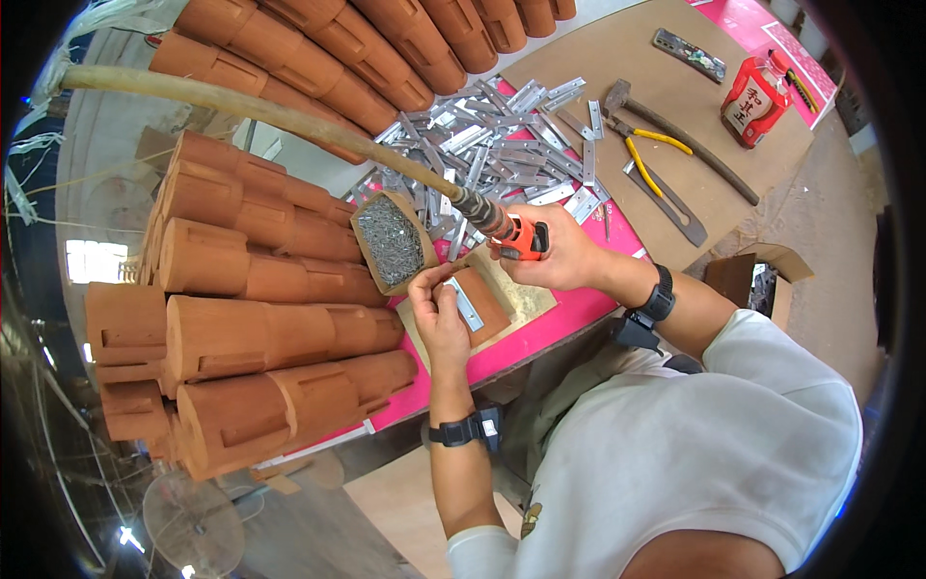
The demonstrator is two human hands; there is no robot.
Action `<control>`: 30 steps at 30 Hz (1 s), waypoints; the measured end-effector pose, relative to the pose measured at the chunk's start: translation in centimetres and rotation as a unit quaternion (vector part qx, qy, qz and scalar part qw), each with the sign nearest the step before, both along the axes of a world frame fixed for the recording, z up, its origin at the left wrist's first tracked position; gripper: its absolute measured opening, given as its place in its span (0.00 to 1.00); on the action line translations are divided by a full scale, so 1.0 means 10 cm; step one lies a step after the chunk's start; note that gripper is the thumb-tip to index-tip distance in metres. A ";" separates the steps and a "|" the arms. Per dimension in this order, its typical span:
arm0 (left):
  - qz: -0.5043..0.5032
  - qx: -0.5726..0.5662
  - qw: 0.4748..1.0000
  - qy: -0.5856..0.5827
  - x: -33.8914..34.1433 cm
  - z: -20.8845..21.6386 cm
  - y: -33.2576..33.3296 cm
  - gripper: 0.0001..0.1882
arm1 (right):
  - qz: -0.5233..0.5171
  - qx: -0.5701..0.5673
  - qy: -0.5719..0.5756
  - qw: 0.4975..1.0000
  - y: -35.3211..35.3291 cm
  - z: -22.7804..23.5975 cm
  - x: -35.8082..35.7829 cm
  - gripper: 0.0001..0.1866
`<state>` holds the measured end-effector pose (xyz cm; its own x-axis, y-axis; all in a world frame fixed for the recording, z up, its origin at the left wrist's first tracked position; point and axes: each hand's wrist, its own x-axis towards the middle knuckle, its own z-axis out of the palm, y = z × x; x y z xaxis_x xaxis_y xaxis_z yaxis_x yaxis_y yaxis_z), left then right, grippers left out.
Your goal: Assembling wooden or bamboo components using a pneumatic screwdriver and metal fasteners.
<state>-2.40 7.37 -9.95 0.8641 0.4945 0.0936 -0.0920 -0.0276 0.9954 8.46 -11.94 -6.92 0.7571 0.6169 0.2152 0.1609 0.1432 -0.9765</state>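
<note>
My right hand [552, 249] is closed round an orange-and-black power tool [521, 238], which joins a long, pale, hose-like line [289, 121] running in from the upper left. Below it, my left hand [442, 314] grips a reddish-brown block [485, 301] with a flat metal strip [465, 305] lying on its face. The block rests in a light wooden board or tray [529, 311]. The tool's working end is partly hidden, and I cannot tell if it touches anything. Beside my left hand stands an open carton [391, 241] of small grey screws or nails.
A heap of metal strips [511, 145] lies on the pink table [588, 328]. Stacked reddish-brown cylinders [241, 333] fill the left; more [318, 48] lie behind. At right are a hammer [685, 140], yellow-handled pliers [644, 154], a red bottle [757, 101] and a low cardboard box [762, 275].
</note>
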 end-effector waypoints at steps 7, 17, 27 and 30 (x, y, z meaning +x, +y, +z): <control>-0.024 0.043 0.997 0.061 -0.09 -0.06 0.17 0.10 | 0.003 0.000 -0.017 1.000 0.02 0.01 -0.01 0.15; -0.014 0.053 0.995 0.079 -0.03 -0.04 0.14 0.08 | -0.003 -0.002 -0.040 0.999 -0.01 0.01 0.02 0.14; 0.114 0.462 0.830 -0.292 -0.65 1.56 -0.54 0.14 | 0.034 0.000 -0.041 0.999 0.06 -0.05 -0.01 0.18; 0.334 0.563 0.730 -0.196 -0.93 1.98 -0.86 0.05 | 0.026 0.016 -0.020 0.999 0.01 0.03 -0.04 0.16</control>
